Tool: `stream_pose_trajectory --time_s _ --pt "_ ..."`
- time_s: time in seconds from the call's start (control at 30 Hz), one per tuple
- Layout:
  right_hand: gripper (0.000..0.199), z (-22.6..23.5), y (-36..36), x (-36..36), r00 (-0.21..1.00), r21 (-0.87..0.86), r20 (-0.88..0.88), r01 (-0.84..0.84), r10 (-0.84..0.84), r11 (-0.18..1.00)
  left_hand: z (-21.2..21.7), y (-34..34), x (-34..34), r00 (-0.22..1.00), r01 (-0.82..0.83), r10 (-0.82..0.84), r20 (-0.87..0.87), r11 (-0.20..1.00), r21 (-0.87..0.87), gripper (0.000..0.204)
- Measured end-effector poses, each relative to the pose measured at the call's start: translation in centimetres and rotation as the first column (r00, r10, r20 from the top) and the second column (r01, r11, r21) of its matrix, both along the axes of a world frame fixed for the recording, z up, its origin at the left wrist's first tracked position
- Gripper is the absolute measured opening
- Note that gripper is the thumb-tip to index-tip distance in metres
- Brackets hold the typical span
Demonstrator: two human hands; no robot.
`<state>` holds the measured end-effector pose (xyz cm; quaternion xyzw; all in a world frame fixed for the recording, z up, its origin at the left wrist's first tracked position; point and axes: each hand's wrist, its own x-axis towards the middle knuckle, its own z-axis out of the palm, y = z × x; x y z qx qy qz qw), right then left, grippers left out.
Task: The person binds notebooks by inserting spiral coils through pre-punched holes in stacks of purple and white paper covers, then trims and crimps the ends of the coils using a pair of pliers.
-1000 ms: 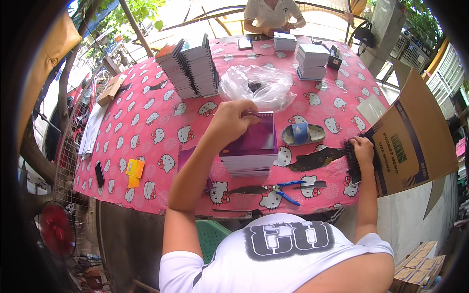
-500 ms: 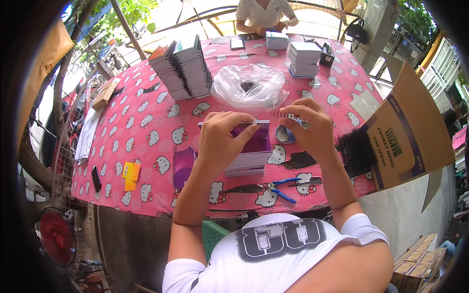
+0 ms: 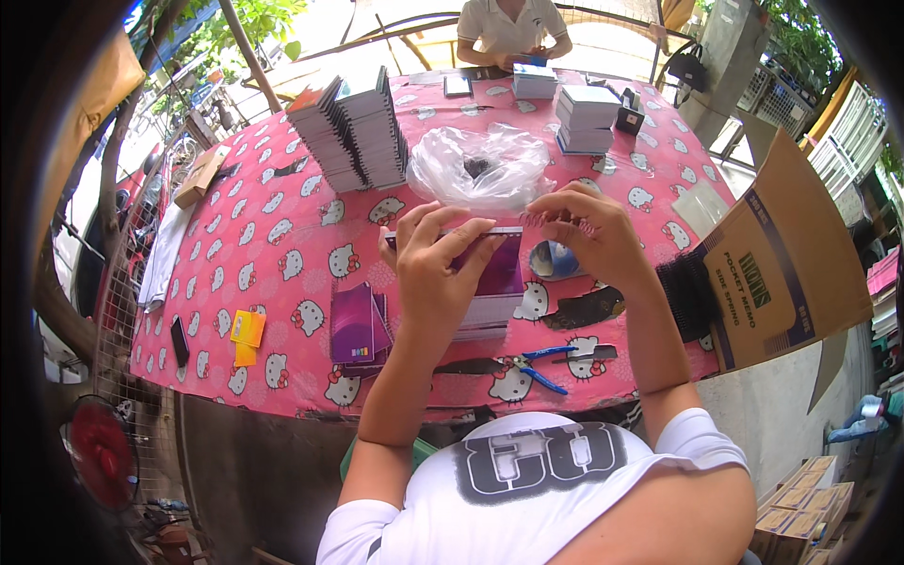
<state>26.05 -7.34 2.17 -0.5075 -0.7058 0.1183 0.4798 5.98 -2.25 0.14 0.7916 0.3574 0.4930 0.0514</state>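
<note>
My left hand [image 3: 441,252] pinches the top edge of a purple-covered notebook [image 3: 501,273], thumb in front and fingers behind. Directly below it lies a stack of white pages [image 3: 487,314]. Just right of the notebook's upper corner, my right hand [image 3: 593,231] closes its fingertips on a thin binding coil [image 3: 533,220], whose loops stick out on the left. Whether the coil touches the notebook I cannot tell. Beneath that hand sits a round blue-and-white object [image 3: 554,261], partly covered. Loose purple covers [image 3: 353,325] lie left of my left forearm.
Blue-handled pliers [image 3: 543,375] lie near the front edge. A cardboard box [image 3: 791,254] on the right spills black coils [image 3: 686,297]. Ahead are a clear plastic bag [image 3: 480,168], tall notebook stacks [image 3: 348,137] and paper stacks [image 3: 586,118]. Across the table sits a person [image 3: 513,33].
My left forearm has swung right, uncovering more of the purple covers. The right hand with the coil has shifted slightly, staying beside the notebook's top edge.
</note>
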Motion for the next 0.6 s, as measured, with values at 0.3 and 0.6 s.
stream_pose_trajectory --time_s 0.3,0.6 --pt "0.011 0.4 0.6 0.5 0.984 -0.080 -0.007 -0.181 0.181 0.980 -0.2 0.3 -0.4 0.991 0.113 -0.111 0.076 0.993 -0.026 0.020" --pt "0.024 -0.3 -0.2 -1.3 0.995 -0.055 0.093 -0.040 0.045 0.998 -0.1 0.2 -0.3 0.993 0.097 -0.095 0.066 0.995 -0.023 0.023"
